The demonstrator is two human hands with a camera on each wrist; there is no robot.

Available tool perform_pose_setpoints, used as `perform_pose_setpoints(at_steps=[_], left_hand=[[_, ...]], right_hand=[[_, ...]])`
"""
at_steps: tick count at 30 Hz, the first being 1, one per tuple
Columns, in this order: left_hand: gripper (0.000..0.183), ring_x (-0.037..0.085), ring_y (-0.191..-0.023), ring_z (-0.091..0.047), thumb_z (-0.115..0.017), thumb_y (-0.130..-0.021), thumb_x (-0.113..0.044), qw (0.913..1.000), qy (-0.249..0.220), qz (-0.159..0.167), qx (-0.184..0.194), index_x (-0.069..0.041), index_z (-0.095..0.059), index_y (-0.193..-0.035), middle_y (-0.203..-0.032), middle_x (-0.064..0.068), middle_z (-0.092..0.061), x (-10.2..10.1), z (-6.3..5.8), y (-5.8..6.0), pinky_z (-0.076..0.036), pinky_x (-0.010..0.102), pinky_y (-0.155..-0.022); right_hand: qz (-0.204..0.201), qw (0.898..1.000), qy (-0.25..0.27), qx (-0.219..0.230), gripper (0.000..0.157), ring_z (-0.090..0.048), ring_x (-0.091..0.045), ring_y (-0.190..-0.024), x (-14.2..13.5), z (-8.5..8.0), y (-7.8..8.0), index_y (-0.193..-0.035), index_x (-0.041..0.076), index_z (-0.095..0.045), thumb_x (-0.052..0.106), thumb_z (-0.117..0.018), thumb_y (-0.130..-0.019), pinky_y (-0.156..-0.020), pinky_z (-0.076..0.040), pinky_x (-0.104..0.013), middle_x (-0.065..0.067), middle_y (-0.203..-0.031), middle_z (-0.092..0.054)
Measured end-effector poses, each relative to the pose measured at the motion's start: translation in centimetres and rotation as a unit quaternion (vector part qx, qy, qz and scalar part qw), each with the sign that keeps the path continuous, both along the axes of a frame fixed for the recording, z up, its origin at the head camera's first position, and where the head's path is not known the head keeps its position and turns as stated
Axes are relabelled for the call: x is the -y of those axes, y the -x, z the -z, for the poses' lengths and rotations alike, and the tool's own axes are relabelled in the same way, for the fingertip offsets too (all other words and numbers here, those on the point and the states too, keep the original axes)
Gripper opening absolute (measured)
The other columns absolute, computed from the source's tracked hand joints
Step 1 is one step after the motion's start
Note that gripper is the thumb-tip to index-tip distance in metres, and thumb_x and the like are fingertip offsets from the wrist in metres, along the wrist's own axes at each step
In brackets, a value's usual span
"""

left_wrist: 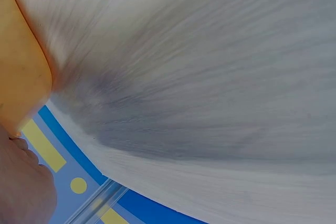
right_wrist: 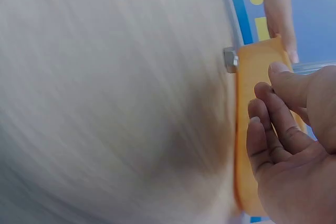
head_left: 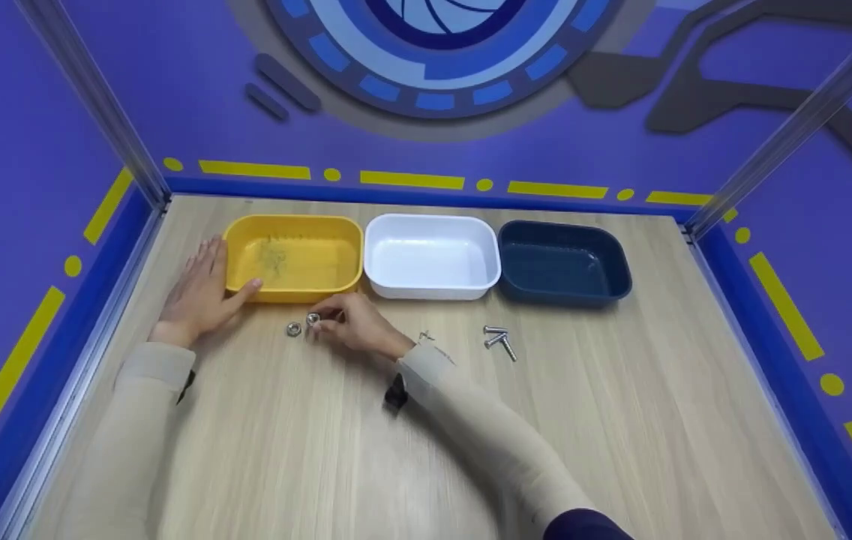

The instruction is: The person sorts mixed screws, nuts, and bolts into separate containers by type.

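My left hand (head_left: 205, 289) rests against the left end of the yellow bin (head_left: 295, 295), fingers straight along its side and thumb over the front rim. In front of that bin, my right hand (head_left: 358, 322) pinches a metal nut (head_left: 313, 319) between thumb and fingertips, just above the table. A second nut (head_left: 294, 329) lies on the wood to its left. From the right wrist, the curled right hand (right_wrist: 294, 135) shows before the yellow bin (right_wrist: 249, 156), and its fingers hide the pinched nut. The left wrist view catches only part of the left hand (left_wrist: 26, 182).
A white bin (head_left: 433, 292) and a dark blue bin (head_left: 565, 294) continue the row to the right of the yellow one. Several bolts (head_left: 499, 340) lie in front of the dark bin. Blue panels (head_left: 426, 157) wall the wooden table (head_left: 306, 450) at the back and sides.
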State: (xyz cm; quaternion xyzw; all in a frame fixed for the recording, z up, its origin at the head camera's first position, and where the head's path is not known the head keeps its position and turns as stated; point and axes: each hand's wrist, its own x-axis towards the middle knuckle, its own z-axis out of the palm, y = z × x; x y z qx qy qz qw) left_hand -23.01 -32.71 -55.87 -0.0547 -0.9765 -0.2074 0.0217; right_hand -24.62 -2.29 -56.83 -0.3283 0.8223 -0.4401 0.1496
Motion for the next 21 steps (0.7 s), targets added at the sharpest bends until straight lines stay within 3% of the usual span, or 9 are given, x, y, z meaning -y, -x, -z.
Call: perform_pose_setpoints(at_steps=[12, 21], left_hand=[[0.107, 0.051, -0.164, -0.005, -0.044, -0.106, -0.069, 1.0, -0.002, -0.001, 0.001, 0.007, -0.002, -0.168, -0.176, 0.031, -0.005, 0.2, -0.1, -0.2, -0.007, 0.066, -0.134], [0.107, 0.05, -0.164, -0.005, -0.043, -0.106, -0.069, 1.0, 0.007, 0.001, 0.002, 0.007, -0.002, -0.168, -0.176, 0.031, -0.005, 0.0, -0.2, 0.0, -0.007, 0.064, -0.134]], right_hand=[[-0.011, 1.0, -0.005, -0.027, 0.021, -0.069, -0.007, -0.095, -0.2, -2.2, 0.2, -0.122, 0.008, -0.08, 0.007, -0.071, -0.103, -0.085, -0.058, -0.016, -0.003, -0.107, -0.079], [-0.006, 1.0, -0.011, -0.026, 0.023, -0.068, -0.007, -0.097, 0.1, -3.8, 1.4, -0.124, 0.007, -0.079, 0.015, -0.073, -0.103, -0.087, -0.058, -0.017, -0.002, -0.11, -0.079]])
